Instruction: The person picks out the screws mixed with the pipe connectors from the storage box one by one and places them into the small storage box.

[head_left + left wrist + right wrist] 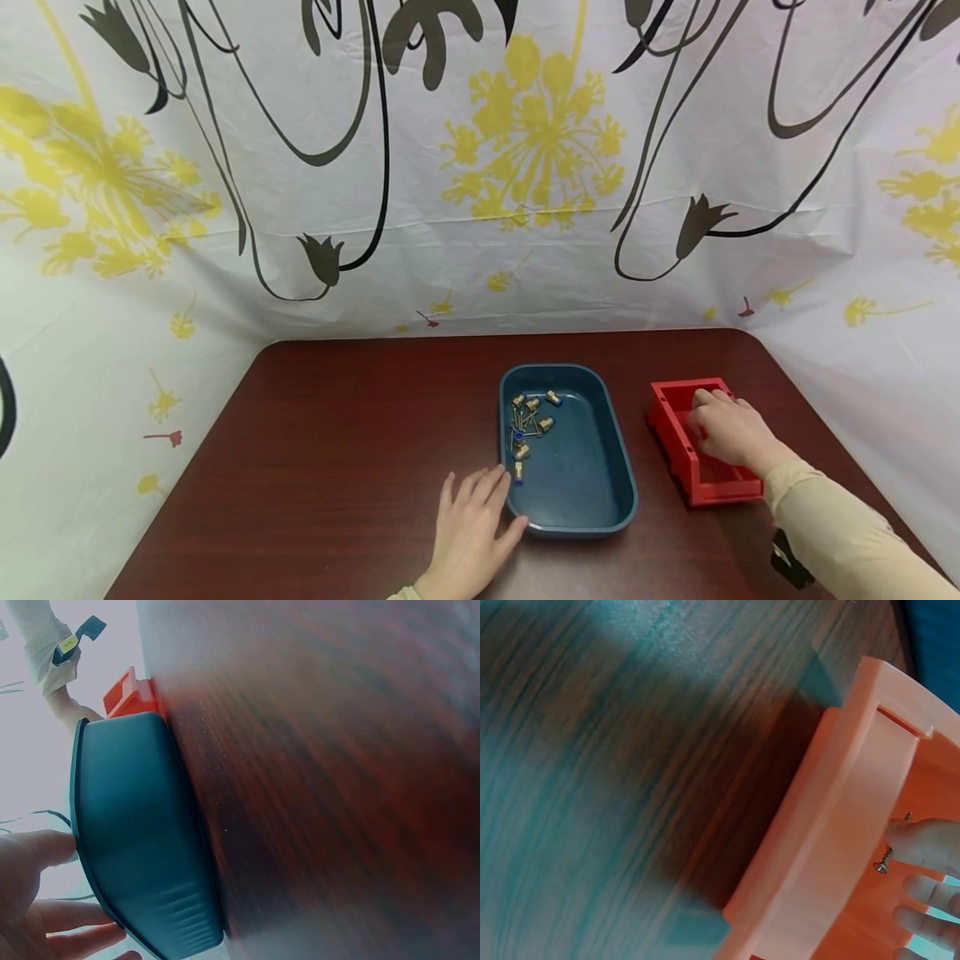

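Note:
My left hand [472,529] lies at the near left corner of a dark blue tray [592,483], fingers extended. Its thumb and fingertips touch the tray's rim in the left wrist view. Along the tray's left side lie several small brass fittings [546,424], some with blue ends, and a few screws [528,419]. My right hand [731,429] reaches down into a red bin [712,493]. In the right wrist view a small screw [883,862] shows on both sides of the thumb, pinched there; the index fingertip is hidden behind the thumb.
Tray and bin stand side by side on a dark brown wooden table [360,433], the bin on the right. A white cloth with printed flowers [525,283] hangs behind the table's far edge. A black device [790,560] is strapped at the right wrist.

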`<state>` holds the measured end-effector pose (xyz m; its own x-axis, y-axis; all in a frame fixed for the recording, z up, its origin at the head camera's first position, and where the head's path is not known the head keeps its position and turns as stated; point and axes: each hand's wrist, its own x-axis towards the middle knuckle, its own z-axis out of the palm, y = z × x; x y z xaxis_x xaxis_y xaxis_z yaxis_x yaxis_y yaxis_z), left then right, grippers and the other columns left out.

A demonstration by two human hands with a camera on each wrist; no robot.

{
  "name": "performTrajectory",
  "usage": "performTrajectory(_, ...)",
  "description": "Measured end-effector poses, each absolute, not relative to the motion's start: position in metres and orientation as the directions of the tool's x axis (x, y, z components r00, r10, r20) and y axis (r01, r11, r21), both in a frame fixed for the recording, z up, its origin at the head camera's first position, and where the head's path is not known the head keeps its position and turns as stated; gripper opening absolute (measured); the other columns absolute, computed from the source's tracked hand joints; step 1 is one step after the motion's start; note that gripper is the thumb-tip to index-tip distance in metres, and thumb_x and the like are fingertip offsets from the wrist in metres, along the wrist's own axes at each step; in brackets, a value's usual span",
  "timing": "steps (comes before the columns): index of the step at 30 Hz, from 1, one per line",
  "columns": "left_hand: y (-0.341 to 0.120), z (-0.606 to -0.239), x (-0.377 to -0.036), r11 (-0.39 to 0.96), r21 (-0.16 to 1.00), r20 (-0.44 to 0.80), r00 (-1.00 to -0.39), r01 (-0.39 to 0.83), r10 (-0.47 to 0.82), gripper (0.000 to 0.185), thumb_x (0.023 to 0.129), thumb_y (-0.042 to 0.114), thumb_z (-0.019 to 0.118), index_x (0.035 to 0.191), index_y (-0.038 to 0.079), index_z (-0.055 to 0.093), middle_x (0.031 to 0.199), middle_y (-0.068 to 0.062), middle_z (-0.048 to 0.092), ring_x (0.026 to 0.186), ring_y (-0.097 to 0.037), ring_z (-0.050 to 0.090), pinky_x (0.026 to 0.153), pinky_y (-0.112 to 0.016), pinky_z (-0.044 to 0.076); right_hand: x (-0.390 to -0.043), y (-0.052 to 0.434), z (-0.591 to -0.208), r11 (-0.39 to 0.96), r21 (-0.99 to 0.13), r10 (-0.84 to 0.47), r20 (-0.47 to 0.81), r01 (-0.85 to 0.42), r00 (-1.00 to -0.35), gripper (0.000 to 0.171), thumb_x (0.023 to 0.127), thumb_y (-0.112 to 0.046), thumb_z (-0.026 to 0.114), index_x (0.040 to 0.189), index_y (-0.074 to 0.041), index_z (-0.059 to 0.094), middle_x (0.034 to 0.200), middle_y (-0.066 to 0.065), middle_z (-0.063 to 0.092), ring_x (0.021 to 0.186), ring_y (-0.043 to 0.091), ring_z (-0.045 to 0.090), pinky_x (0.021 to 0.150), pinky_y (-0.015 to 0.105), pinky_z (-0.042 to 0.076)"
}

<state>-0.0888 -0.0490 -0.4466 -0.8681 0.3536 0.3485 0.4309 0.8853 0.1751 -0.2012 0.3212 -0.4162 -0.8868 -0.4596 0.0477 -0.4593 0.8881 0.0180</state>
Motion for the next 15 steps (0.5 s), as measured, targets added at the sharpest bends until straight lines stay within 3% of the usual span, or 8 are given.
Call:
performTrajectory(10,-0.049,-0.448,-0.089,0.886,0.171,0.352,-0.867,0.431,0.353,0.050,0.078,0.046,0.060,0.114,0.010,0.060,0.119,-0.002,0.053,0.104,-0.021,0.046,0.086,-0.057,0.028,-0.201,0.319,-0.428,0.908,-0.009,-0.420,0.019,-0.420,-0.908,0.020,0.059,0.001,0.069,0.066,-0.016,0.062,0.073,-0.001,0.042,0.071,0.022,0.041,0.056,0.042,0.038)
performTrajectory(15,-0.049,-0.448,-0.089,0.886,0.167,0.357,-0.864,0.432,0.354,0.050,0.078,0.047,0.059,0.114,0.011,0.060,0.119,-0.002,0.053,0.104,-0.021,0.047,0.086,-0.057,0.028,-0.199,0.317,-0.433,0.917,-0.019,-0.398,-0.018,-0.398,-0.917,0.017,0.061,-0.002,0.071,0.072,-0.012,0.063,0.087,0.010,0.052,0.082,0.031,0.046,0.066,0.052,0.041)
